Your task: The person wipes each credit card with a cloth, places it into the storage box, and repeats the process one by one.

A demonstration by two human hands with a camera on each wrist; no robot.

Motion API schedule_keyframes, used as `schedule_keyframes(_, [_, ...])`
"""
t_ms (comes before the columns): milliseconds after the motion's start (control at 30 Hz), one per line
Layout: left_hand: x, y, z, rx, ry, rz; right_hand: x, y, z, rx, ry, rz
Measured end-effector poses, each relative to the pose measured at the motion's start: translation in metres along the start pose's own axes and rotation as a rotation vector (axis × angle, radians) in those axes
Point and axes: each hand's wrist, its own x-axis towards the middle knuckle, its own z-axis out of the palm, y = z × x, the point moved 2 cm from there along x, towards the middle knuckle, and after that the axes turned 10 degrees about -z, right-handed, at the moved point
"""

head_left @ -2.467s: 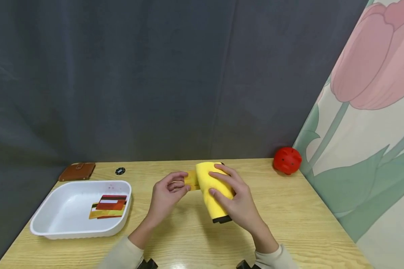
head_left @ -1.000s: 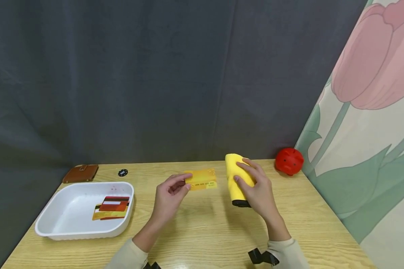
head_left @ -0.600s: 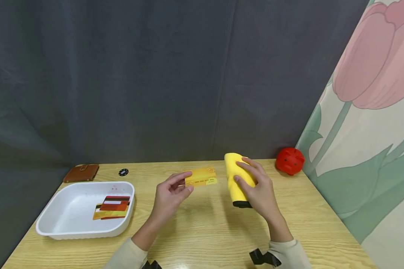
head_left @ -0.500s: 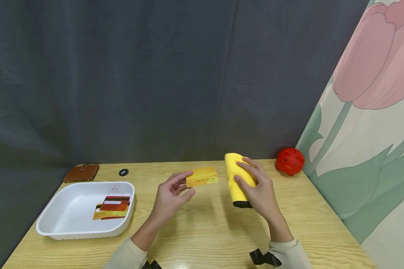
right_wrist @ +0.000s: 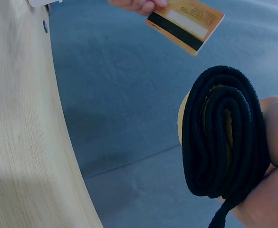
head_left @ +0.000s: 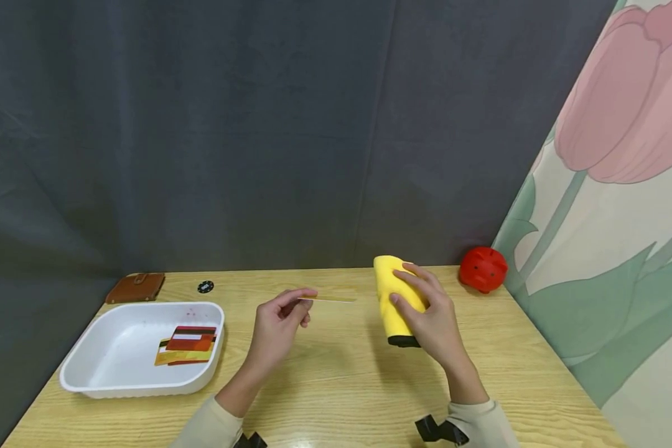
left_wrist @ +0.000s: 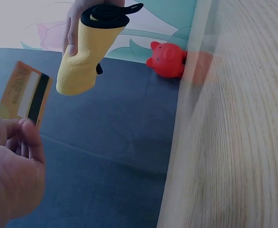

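Note:
My left hand pinches a yellow bank card by one end, above the table. From the head view the card is nearly edge-on; its back with a dark magnetic stripe and a white strip shows in the left wrist view. My right hand grips a rolled yellow towel with black edging, held up to the right of the card and apart from it. The towel's coiled black-edged end faces the right wrist camera.
A white tray stands at the left with several red and yellow cards in it. Behind it lie a brown wallet and a black poker chip. A red piggy bank sits at the back right by the wall.
The left hand has drawn the card leftward away from the towel, then tipped it from face-on to edge-on. The towel moved right earlier and has since stayed nearly still.

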Motion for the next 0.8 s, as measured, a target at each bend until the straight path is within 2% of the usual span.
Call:
schedule_keyframes(167, [0.0024, -0.0020, -0.0039, 0.074, 0.061, 0.018, -0.0001, 0.0000, 0.0010, -0.001, 0.002, -0.007])
schedule_keyframes(400, [0.0049, -0.0011, -0.0065, 0.084, 0.125, 0.037, -0.0002, -0.0032, -0.0005, 0.024, -0.003, 0.014])
schedule_keyframes(600, [0.0067, -0.0017, -0.0091, 0.045, 0.094, -0.020, -0.0002, -0.0064, -0.0020, 0.053, 0.000, 0.013])
schedule_keyframes(800, [0.0053, -0.0018, -0.0090, -0.027, 0.065, 0.006, -0.0011, -0.0095, -0.0005, 0.059, 0.002, -0.007])
